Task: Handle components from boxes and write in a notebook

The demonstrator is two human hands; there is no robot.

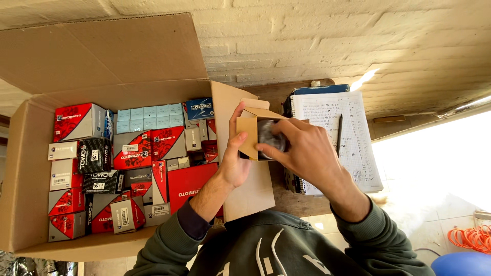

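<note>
Large cardboard carton point(30, 168), flaps open, packed with small red, black and pale boxes point(135, 148). Just right of the carton's right flap, the left hand point(236, 153) grips a small brown box point(250, 135), its top flaps open. The right hand point(302, 151) has fingers closed on a dark wrapped part point(268, 135) at that box's mouth. Further right of the carton lies a spiral notebook point(353, 148) with a pen point(339, 134) on it.

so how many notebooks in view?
1: a spiral notebook, open on the wooden surface right of the big carton, pen on it; the right hand hides its left edge.
</note>
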